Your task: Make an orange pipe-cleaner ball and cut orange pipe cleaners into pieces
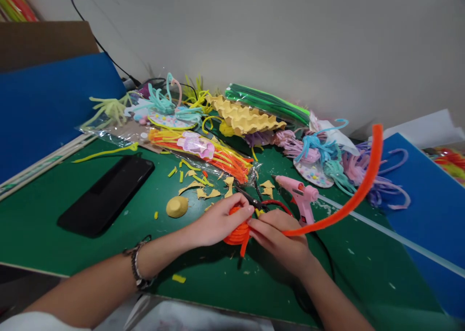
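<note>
Between both hands is a coiled bundle of orange pipe cleaner (236, 235), wound in stacked loops with a short end hanging down. My left hand (218, 220) is closed around the coil's upper left side, thumb and forefinger pressed together at its top. My right hand (281, 236) pinches at the coil's right side; a long orange pipe cleaner (348, 206) runs out past this hand and curves upward to the right. Scissors (249, 196) with red and black handles lie just behind the hands, partly hidden. A pink glue gun (300, 195) rests beyond my right hand.
A black phone (107, 195) lies at left. Near it sit a yellow carton cup (177, 206) and torn scraps (214, 193). Behind are bagged orange and yellow pipe cleaners (203, 152), an egg carton (243, 115) and a green bundle (269, 102). A clear glue stick (392, 234) extends right.
</note>
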`<state>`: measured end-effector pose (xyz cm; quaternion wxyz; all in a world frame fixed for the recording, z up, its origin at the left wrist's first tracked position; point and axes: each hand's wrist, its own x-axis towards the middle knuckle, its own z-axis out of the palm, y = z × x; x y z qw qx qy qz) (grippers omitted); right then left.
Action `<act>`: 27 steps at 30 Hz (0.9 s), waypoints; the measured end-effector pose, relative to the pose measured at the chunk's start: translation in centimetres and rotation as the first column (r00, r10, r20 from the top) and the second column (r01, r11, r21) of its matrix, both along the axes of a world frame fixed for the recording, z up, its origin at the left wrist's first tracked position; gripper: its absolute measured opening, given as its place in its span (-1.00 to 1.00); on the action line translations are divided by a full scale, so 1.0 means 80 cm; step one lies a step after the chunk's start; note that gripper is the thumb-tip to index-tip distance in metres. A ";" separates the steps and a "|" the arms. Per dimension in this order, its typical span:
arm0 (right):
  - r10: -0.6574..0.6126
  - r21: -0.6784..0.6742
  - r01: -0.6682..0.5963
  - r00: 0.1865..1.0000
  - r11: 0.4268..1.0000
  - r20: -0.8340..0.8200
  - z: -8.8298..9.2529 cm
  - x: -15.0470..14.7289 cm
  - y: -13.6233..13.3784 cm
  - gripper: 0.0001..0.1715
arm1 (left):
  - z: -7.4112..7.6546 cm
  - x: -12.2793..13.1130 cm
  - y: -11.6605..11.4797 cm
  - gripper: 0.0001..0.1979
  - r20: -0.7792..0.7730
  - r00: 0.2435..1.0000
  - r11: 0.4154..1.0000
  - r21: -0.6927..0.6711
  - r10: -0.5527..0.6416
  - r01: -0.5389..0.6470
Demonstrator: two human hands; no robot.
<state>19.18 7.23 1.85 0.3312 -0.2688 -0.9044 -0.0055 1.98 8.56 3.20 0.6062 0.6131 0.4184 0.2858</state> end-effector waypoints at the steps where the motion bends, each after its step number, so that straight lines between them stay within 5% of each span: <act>1: 0.006 0.019 -0.006 1.000 1.000 0.014 0.001 0.001 0.000 -0.81 | 0.000 0.000 0.000 -0.81 0.001 1.000 1.000 0.004 0.000 0.000; 13: 0.022 -0.077 -0.024 1.000 0.997 -0.022 -0.004 0.003 -0.007 -0.69 | -0.002 0.001 0.000 -0.80 0.053 0.998 0.998 -0.045 -0.033 0.035; 18: -0.046 -0.122 0.017 0.969 0.992 -0.243 -0.004 -0.010 -0.008 -0.78 | -0.001 -0.001 -0.002 -0.86 0.107 0.994 0.999 -0.022 -0.036 0.038; 27: -0.228 -0.390 0.019 0.837 0.920 -0.498 0.000 -0.021 -0.009 -0.81 | -0.005 -0.007 -0.008 -0.62 0.017 0.997 0.943 0.326 -0.074 0.065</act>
